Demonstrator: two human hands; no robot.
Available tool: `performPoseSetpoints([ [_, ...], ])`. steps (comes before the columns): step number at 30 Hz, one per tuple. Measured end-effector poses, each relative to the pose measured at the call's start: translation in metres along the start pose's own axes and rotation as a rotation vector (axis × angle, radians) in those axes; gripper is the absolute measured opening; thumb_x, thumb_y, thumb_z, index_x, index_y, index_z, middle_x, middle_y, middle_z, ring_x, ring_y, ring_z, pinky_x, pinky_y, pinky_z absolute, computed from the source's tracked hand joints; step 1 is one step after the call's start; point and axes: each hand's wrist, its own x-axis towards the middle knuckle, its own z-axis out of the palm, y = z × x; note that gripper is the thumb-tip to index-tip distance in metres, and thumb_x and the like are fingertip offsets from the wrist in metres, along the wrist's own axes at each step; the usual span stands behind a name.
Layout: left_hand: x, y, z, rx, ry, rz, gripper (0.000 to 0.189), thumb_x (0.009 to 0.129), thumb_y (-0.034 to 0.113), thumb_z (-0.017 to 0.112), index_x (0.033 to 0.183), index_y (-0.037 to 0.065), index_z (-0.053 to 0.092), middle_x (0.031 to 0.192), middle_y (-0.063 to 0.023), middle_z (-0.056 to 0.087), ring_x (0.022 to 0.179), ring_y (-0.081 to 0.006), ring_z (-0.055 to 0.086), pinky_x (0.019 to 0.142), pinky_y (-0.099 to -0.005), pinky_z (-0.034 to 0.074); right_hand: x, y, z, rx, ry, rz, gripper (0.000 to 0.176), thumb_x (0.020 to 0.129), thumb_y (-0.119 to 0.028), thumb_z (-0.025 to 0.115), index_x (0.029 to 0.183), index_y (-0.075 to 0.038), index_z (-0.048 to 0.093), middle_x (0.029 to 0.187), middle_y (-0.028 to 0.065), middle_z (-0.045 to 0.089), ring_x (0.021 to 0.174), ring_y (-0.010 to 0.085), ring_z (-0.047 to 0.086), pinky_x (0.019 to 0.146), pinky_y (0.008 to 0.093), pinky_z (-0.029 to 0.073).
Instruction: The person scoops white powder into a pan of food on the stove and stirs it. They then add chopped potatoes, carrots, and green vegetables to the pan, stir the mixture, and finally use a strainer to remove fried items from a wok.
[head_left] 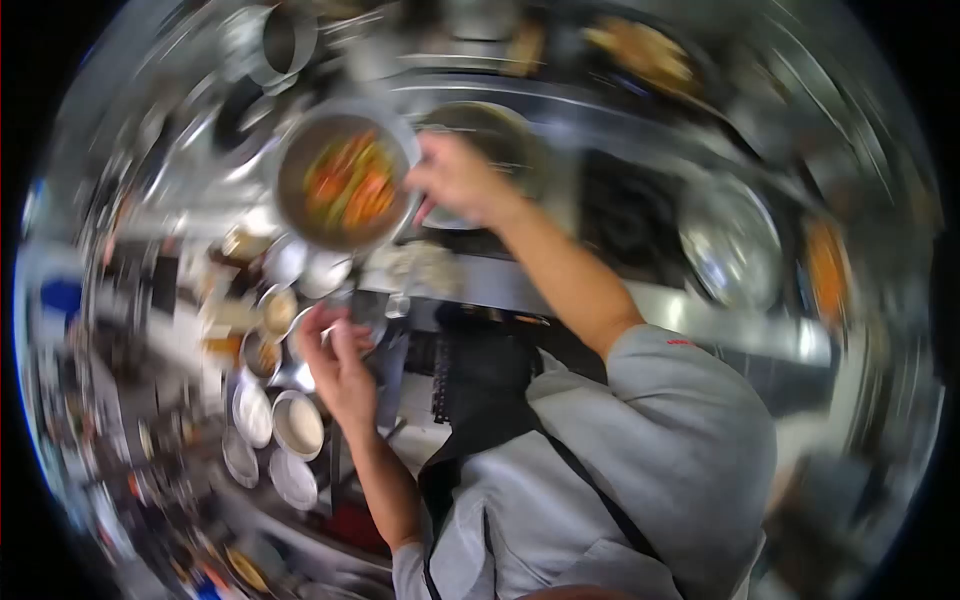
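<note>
My right hand (455, 180) is closed on the near side of a round metal pot (298, 178), tilted so that its inside shows. Orange-red and green pieces of food (350, 180), perhaps cut vegetables, lie in the pot; blur hides their exact kind. Behind my right hand sits a wide round pan (490, 130), partly covered by the hand. My left hand (340, 365) is raised with its fingers apart and nothing visible in it. Below and beside it are several small bowls, among them a bowl of pale contents (298, 425) and a white one (252, 413).
On the stove at right lies a large shiny metal lid or pan (730, 240). A dark pan with yellowish food (645, 55) stands at the upper right. An orange-filled container (827, 270) sits at the far right. A metal pot (285, 45) stands upper left.
</note>
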Motion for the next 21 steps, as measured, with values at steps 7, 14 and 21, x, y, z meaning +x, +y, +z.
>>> performPoseSetpoints([
  [7,-0.15,0.007,0.127,0.053,-0.38,-0.192,0.018,0.09,0.006,0.055,0.102,-0.006,0.061,0.091,-0.0067,0.063,0.084,-0.0137,0.056,0.078,-0.029,0.046,-0.329,-0.001,-0.098,0.088,0.245,0.225,0.023,0.082,0.0,0.052,0.104,0.005,0.054,0.082,0.0116,0.064,0.058,0.0183,0.065,0.045,0.0293,0.054],
  [14,-0.217,0.014,0.212,0.012,-0.749,-0.281,0.01,0.085,0.0,0.052,0.088,-0.005,0.06,0.08,-0.0025,0.06,0.072,-0.0081,0.049,0.066,-0.0235,0.04,-0.516,-0.042,-0.212,-0.24,0.509,0.304,0.02,0.093,-0.021,0.058,0.101,-0.003,0.056,0.085,0.0078,0.062,0.066,0.0139,0.064,0.057,0.0277,0.053],
  [21,-0.246,0.049,0.379,0.432,-0.759,0.055,0.012,0.083,0.004,0.052,0.086,-0.006,0.057,0.074,-0.0077,0.059,0.069,-0.0127,0.05,0.065,-0.0298,0.043,-0.751,-0.11,-0.5,-1.348,1.4,0.445,0.018,0.082,-0.016,0.058,0.096,-0.005,0.061,0.089,0.018,0.068,0.083,0.034,0.065,0.073,0.0439,0.051],
])
